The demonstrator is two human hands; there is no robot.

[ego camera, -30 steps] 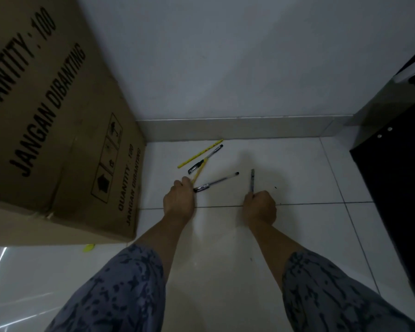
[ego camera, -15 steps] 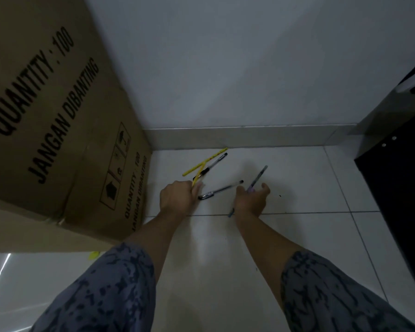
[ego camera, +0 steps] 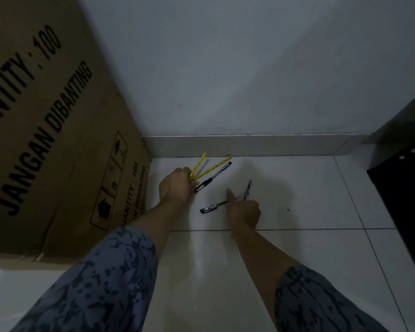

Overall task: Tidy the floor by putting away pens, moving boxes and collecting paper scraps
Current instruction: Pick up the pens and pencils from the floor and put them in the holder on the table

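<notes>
My left hand (ego camera: 175, 186) grips a yellow pencil (ego camera: 198, 165) that sticks up out of its fist. A second yellow pencil (ego camera: 215, 167) and a clear pen with a black grip (ego camera: 213, 176) lie on the floor tile just right of that hand. My right hand (ego camera: 243, 209) holds a grey pen (ego camera: 247, 188) that points up and away, with its thumb stretched out to the left. A short black-capped pen (ego camera: 211, 207) lies on the tile right beside that thumb.
A large cardboard box (ego camera: 53, 130) printed "JANGAN DIBANTING" stands at the left against the white wall (ego camera: 249, 68). Dark furniture (ego camera: 407, 183) stands at the right. White floor tiles (ego camera: 297, 188) stretch between them, with a skirting strip along the wall.
My left hand has lifted one yellow pencil off the floor and moved up towards the wall. My right hand has shifted left with the grey pen, close to the short pen.
</notes>
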